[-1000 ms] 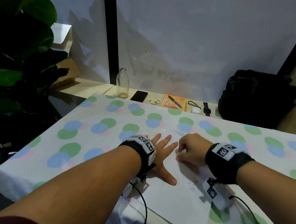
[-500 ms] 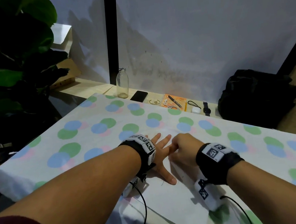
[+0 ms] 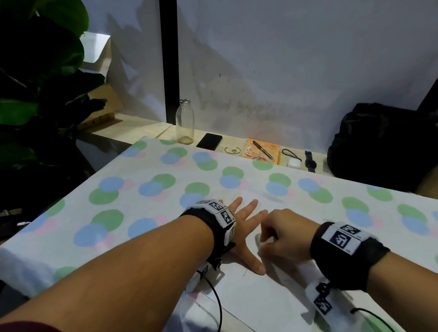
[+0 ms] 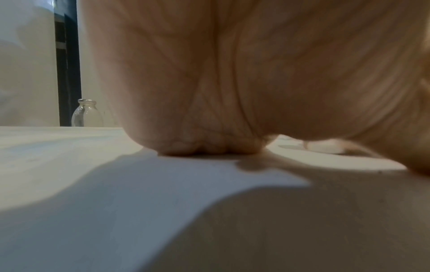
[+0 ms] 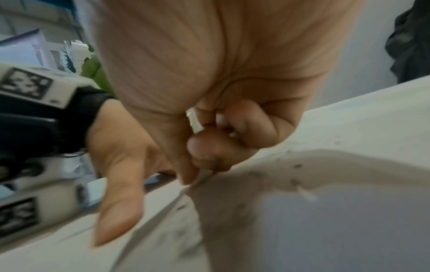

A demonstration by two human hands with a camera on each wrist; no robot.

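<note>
A white sheet of paper (image 3: 257, 300) lies on the spotted tablecloth (image 3: 134, 205) in front of me. My left hand (image 3: 244, 229) presses flat on it with fingers spread; in the left wrist view the palm (image 4: 232, 73) rests on the paper (image 4: 163, 202). My right hand (image 3: 275, 239) sits right beside the left thumb, fingers curled. The right wrist view shows the right hand (image 5: 204, 139) pinching a raised edge of the paper (image 5: 302, 220) between thumb and fingers, next to the left thumb (image 5: 116, 193).
Along the far table edge stand a glass bottle (image 3: 185, 122), a black phone (image 3: 209, 141), an orange packet with a pen (image 3: 261, 149), an earbud case (image 3: 293, 163) and a watch (image 3: 310, 163). A black bag (image 3: 385, 144) sits right; a large plant (image 3: 8, 96) left.
My right hand slid left up against the left hand, then drew slightly toward me along the paper. The left hand stayed flat in place.
</note>
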